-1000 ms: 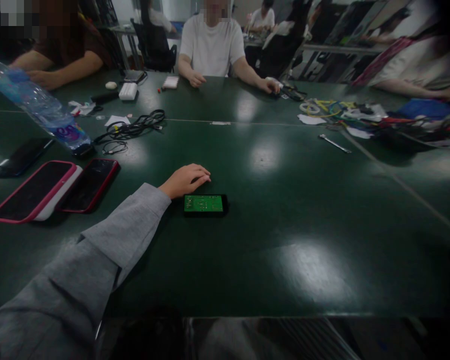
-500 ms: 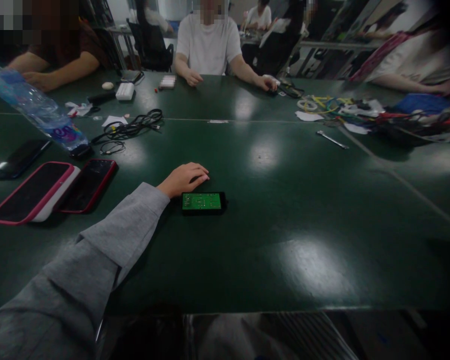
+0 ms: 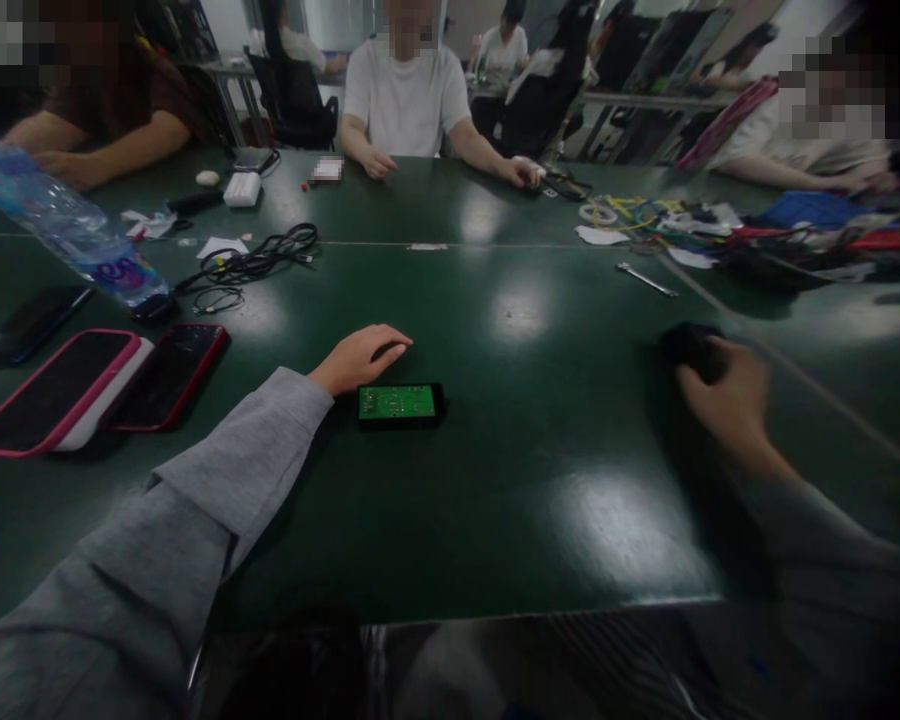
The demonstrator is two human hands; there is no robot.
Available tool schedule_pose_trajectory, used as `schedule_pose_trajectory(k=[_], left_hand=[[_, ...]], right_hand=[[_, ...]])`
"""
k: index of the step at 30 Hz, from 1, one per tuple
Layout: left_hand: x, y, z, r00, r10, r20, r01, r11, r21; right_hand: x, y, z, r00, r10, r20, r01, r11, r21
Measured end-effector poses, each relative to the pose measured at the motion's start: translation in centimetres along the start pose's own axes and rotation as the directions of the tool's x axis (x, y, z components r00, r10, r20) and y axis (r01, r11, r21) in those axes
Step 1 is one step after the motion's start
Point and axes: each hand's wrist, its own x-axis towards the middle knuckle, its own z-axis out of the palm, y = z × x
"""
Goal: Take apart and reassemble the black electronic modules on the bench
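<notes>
One black-framed green circuit board (image 3: 397, 402), long axis running left-to-right | left hand (image 3: 361, 358) just beyond, thumb parted from fingers | right hand (image 3: 733, 395) grips black object (image 3: 691, 350), blurred, unidentifiable

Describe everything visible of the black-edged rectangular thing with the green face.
The black-edged rectangular thing has a bright green face patterned like a circuit board, with small pale and dark marks; whether that is a real board or a picture on a screen, I can't tell. Its dark border looks like plastic, wider at the right end. It lies flat, face up, long side running left to right, on the dark green tabletop, just nearer the wearer than the left hand. Whether they touch is unclear.
</notes>
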Motion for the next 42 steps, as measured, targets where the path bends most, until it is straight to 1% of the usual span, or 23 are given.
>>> schedule_pose_trajectory(k=[1,2,4,6,7,9,11,12,13,14,15,18,20,22,24,27,29,32,34,36,38,40,42], left_hand=[[-0.1,0.0,-0.1,0.999,-0.029,-0.021,0.028,0.999,-0.018],[-0.1,0.0,-0.1,0.997,-0.059,-0.052,0.057,0.998,-0.04],[-0.2,-0.4,0.0,0.984,-0.114,-0.139,0.102,0.991,-0.091],[-0.2,-1.1,0.2,0.962,-0.154,-0.227,0.123,0.982,-0.145],[-0.2,-1.5,0.4,0.951,-0.174,-0.256,0.134,0.977,-0.168],[-0.2,-2.5,0.9,0.931,-0.217,-0.292,0.162,0.966,-0.2],[-0.1,-3.4,1.3,0.918,-0.254,-0.304,0.192,0.957,-0.217],[-0.1,-3.7,1.4,0.916,-0.267,-0.299,0.203,0.952,-0.228],[-0.1,-3.9,1.6,0.916,-0.276,-0.29,0.211,0.948,-0.238],[-0.1,-4.0,1.6,0.919,-0.28,-0.279,0.213,0.946,-0.245],[-0.1,-4.0,1.7,0.923,-0.277,-0.269,0.211,0.945,-0.249],[-0.1,-3.7,1.5,0.934,-0.254,-0.251,0.197,0.953,-0.23],[-0.1,-3.5,1.4,0.939,-0.244,-0.242,0.195,0.958,-0.21],[-0.1,-3.2,1.2,0.942,-0.232,-0.24,0.192,0.965,-0.18],[-0.1,-2.8,1.0,0.946,-0.198,-0.255,0.171,0.977,-0.127],[-0.1,-1.9,0.6,0.959,-0.102,-0.266,0.106,0.994,-0.001],[-0.1,-1.1,0.5,0.976,-0.03,-0.216,0.053,0.993,0.101],[-0.1,-0.2,0.6,0.994,0.042,-0.098,-0.02,0.976,0.218],[-0.1,0.1,0.6,0.997,0.054,-0.055,-0.038,0.966,0.256],[0.0,0.2,0.7,0.998,0.05,-0.043,-0.036,0.96,0.277],[0.0,0.3,0.6,0.998,0.048,-0.041,-0.034,0.956,0.29],[0.0,0.3,0.6,0.998,0.051,-0.042,-0.036,0.954,0.299],[0.0,0.4,0.5,0.997,0.054,-0.05,-0.036,0.95,0.311]], right_hand=[[0.4,-1.1,2.7,0.995,0.01,0.097,-0.006,0.999,-0.034],[0.5,-2.9,5.5,0.983,-0.052,0.175,0.056,0.998,-0.014],[-0.5,-8.2,10.4,0.937,-0.219,0.272,0.196,0.975,0.107],[-2.9,-14.1,13.8,0.867,-0.365,0.339,0.287,0.922,0.259],[-4.3,-16.9,14.7,0.83,-0.433,0.352,0.326,0.888,0.325],[-7.0,-21.0,15.2,0.757,-0.55,0.353,0.398,0.817,0.418],[-8.9,-23.2,14.5,0.682,-0.637,0.36,0.461,0.756,0.465],[-9.4,-23.7,14.0,0.658,-0.659,0.363,0.476,0.738,0.478],[-9.7,-23.9,13.5,0.653,-0.667,0.359,0.476,0.729,0.491],[-9.7,-23.8,13.1,0.665,-0.661,0.347,0.46,0.729,0.507],[-9.6,-23.7,12.9,0.688,-0.646,0.331,0.43,0.73,0.531],[-8.9,-23.3,12.8,0.764,-0.569,0.304,0.286,0.721,0.631],[-8.6,-23.1,13.2,0.777,-0.528,0.343,0.179,0.707,0.684],[-8.5,-23.0,13.6,0.772,-0.503,0.388,0.089,0.691,0.717],[-8.4,-22.9,13.9,0.763,-0.486,0.426,0.013,0.67,0.742],[-8.3,-22.8,13.9,0.736,-0.482,0.477,-0.074,0.642,0.763],[-8.4,-22.8,13.8,0.712,-0.5,0.493,-0.095,0.627,0.773],[-8.4,-22.9,13.6,0.69,-0.534,0.488,-0.088,0.608,0.789],[-8.4,-23.0,13.6,0.681,-0.552,0.48,-0.074,0.601,0.796],[-8.3,-23.1,13.5,0.667,-0.562,0.489,-0.075,0.602,0.795],[-8.4,-23.3,13.2,0.643,-0.565,0.517,-0.108,0.602,0.791],[-8.8,-23.6,12.3,0.608,-0.572,0.55,-0.166,0.586,0.793],[-9.7,-24.0,11.0,0.558,-0.6,0.574,-0.213,0.565,0.797]])
